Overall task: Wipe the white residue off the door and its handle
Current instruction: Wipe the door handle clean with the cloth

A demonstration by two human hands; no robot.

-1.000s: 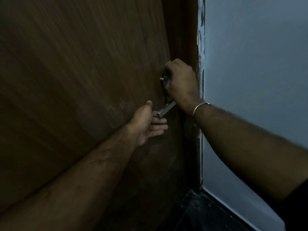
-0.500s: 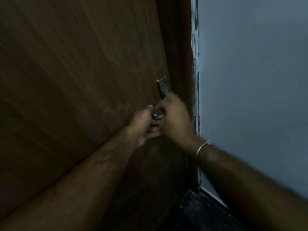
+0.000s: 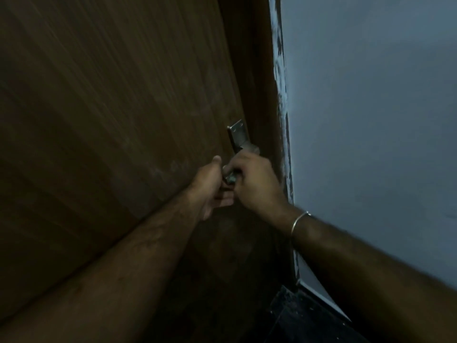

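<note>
A dark brown wooden door (image 3: 118, 115) fills the left of the dim view, with faint pale smears left of the handle. Its metal lever handle (image 3: 230, 175) hangs from a steel backplate (image 3: 238, 136) near the door's right edge. My right hand (image 3: 257, 184) is curled round the lever's free end. My left hand (image 3: 210, 186) sits just left of the lever, thumb up against its tip, fingers loosely curled beneath it. Whether either hand holds a cloth cannot be made out.
A grey-blue wall (image 3: 371, 120) stands to the right. White paint smears run down the frame edge (image 3: 280, 78) between door and wall. A dark floor (image 3: 309, 320) shows at the bottom right. A metal bangle (image 3: 298, 221) sits on my right wrist.
My right hand slid down from the top of the handle plate to the lever's free end, uncovering the backplate. My left hand stayed by the lever tip.
</note>
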